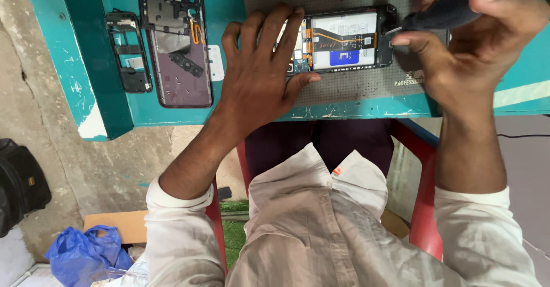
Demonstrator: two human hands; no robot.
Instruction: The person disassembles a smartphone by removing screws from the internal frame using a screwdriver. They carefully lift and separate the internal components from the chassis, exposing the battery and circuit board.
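An opened phone (344, 40) with its back off lies on a grey mat (344, 89), showing a white battery and orange flex cables. My left hand (260, 69) presses flat on the phone's left end, fingers spread. My right hand (475, 40) grips a dark screwdriver (438, 14) with a yellow end, and its tip meets the phone's right edge. To the left on the teal table (114, 46) lie the phone's dark back cover (177, 40) and a small black inner frame (129, 52).
The table's front edge runs just below the mat. A red plastic chair (421, 195) shows under my white shirt. On the floor at left sit a black bag (20, 184), a cardboard piece (123, 224) and a blue plastic bag (86, 255).
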